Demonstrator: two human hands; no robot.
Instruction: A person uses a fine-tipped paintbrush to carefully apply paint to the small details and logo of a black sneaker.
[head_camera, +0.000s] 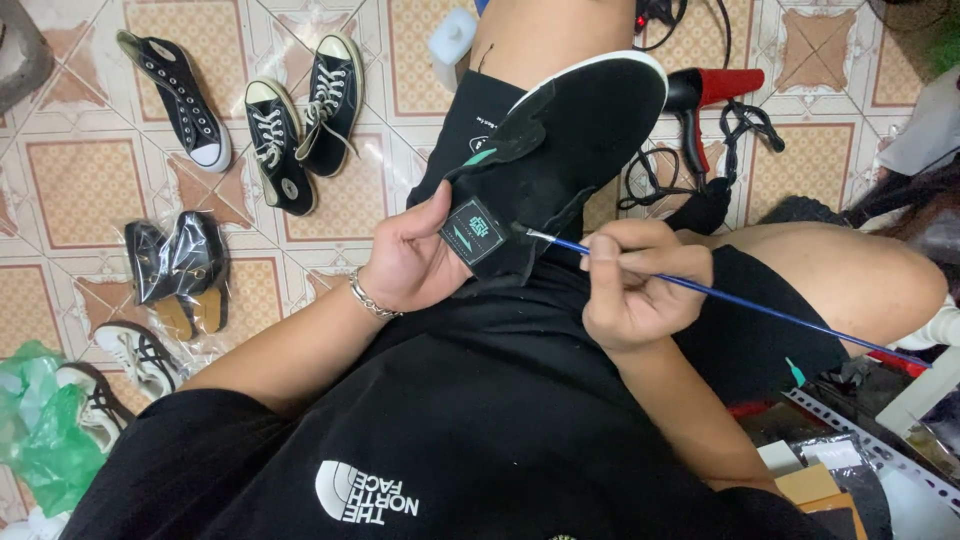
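My left hand (415, 262) grips a black suede shoe (570, 140) by its tongue, thumb pressed beside the square label (472, 231) with teal marks. The shoe rests on my thigh with its white-edged sole pointing away. My right hand (640, 285) pinches a thin paintbrush (760, 310) with a blue handle. The brush's pale tip (530, 234) touches the shoe just right of the label. A silver bracelet (370, 298) circles my left wrist.
On the tiled floor to the left lie three black high-top sneakers (290, 125), a black pair wrapped in clear plastic (175, 265) and white sneakers (140, 355) by a green bag (45, 440). A red and black hair dryer (710, 95) with its cord lies at the upper right.
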